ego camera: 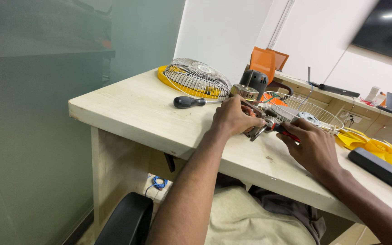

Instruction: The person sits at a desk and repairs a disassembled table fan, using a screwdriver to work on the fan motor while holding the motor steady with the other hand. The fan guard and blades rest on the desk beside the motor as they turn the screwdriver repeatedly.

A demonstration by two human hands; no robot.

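Gripping fan motor (249, 119), left hand (233, 119) curled shut; right hand (311, 144) clasping red-handled tool (286, 132).

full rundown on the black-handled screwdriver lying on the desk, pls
The black-handled screwdriver lies flat on the pale wooden desk, left of the left hand. Handle is chunky, dark and rubbery-looking; a thin metal shaft points right toward the hand, its tip hidden. It sits just in front of the round wire fan grille. Neither hand touches it.
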